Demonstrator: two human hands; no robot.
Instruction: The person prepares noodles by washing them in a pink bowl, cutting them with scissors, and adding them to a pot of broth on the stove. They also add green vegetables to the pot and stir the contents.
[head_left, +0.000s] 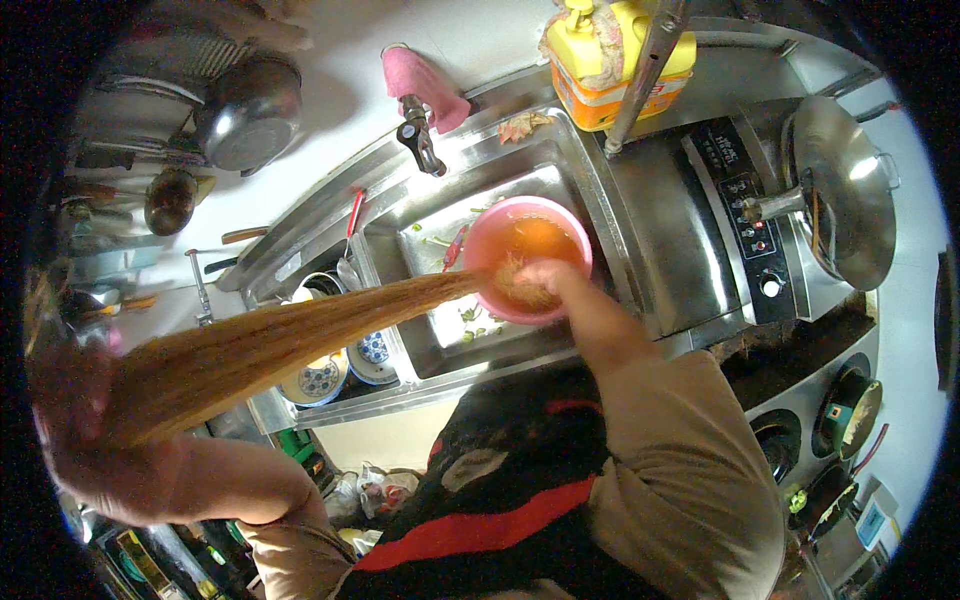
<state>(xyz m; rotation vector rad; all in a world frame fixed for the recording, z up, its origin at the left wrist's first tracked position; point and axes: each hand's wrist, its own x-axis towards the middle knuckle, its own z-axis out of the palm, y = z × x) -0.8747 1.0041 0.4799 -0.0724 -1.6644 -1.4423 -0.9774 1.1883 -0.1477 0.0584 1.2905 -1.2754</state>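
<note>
A long bundle of thin brown strands, perhaps noodles (322, 322), stretches from the left side down into a pink basin (585, 244). My left hand (82, 420), blurred at the picture's left rim, grips the raised end. Over the basin, my right hand (540, 277) is at the lower end of the strands; its fingers are partly hidden. Orange-brown liquid (532, 236) fills much of the basin, which sits in a steel sink (450, 195).
A faucet (420, 139) with a pink cloth (420, 79) stands behind the sink. Patterned bowls (319, 379) lie at left. Yellow jugs (622, 67) and an induction cooker (750, 202) with a wok (855, 195) are at right. Pans hang on the wall.
</note>
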